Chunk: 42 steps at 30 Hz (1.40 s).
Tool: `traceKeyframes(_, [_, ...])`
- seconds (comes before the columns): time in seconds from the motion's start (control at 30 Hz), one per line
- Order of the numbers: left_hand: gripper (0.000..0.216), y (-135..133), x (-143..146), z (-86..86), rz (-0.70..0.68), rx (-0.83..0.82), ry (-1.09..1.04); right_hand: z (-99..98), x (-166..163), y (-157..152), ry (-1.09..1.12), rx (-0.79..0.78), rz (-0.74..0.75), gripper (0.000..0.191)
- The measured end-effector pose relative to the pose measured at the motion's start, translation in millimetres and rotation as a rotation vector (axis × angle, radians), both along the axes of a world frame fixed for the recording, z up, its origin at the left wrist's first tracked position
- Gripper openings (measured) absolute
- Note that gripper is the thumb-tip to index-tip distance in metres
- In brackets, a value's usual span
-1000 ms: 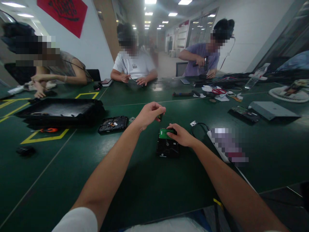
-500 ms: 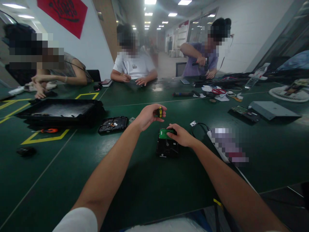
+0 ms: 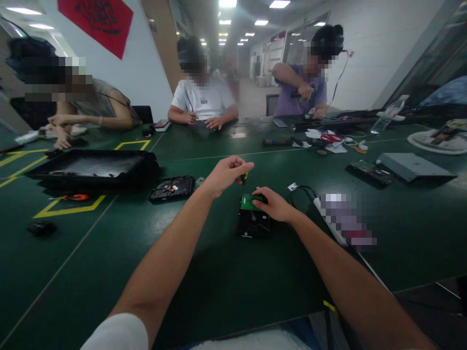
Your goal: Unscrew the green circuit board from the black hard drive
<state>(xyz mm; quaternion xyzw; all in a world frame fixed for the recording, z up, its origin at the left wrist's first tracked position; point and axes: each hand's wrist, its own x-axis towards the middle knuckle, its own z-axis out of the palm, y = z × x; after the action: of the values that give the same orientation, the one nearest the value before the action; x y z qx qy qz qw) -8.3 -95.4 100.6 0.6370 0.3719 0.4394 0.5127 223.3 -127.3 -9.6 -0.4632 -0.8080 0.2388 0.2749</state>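
Note:
A black hard drive with a green circuit board on its far part lies on the table in front of me. My right hand grips its right far side, thumb over the board and fingers along the far edge. Above and just beyond the drive, my left hand is closed around a small screwdriver with a yellow-and-black handle. Its tip is too small or hidden to make out. Left of my left forearm lies another hard drive, with a small loose circuit board beside it.
Black trays are stacked at left, an orange-handled screwdriver by them. A white power strip with a cable lies right of my hand. Farther right are a drive and a grey metal case. Three people work across the table.
My left hand has turned over, so the screwdriver handle now points lower and is more covered by the fingers. My right hand and the hard drive have stayed in place.

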Motion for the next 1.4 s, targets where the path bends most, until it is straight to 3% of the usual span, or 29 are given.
traceKeyframes(0.27, [0.032, 0.7, -1.0, 0.4, -0.143, -0.086, -0.114, 0.7, 0.3, 0.3, 0.006, -0.002, 0.002, 0.028])
traceKeyframes(0.53, [0.036, 0.0, 0.5, -2.1, -0.004, 0.016, -0.036, 0.9, 0.1, -0.4, 0.004, -0.010, 0.004, 0.029])
traceKeyframes(0.8, [0.026, -2.5, 5.0, 1.4, -0.091, 0.037, -0.077, -0.4, 1.2, 1.3, 0.005, -0.007, 0.007, 0.029])
traceKeyframes(1.0, [0.028, 3.6, -0.3, -2.0, -0.114, -0.081, -0.199, -1.8, 0.1, 0.5, 0.020, 0.000, -0.008, 0.029])
traceKeyframes(1.4, [0.036, 3.5, -0.4, -3.2, 0.026, 0.040, -0.040, 0.3, 2.3, -0.4, -0.003, -0.018, 0.000, 0.029])
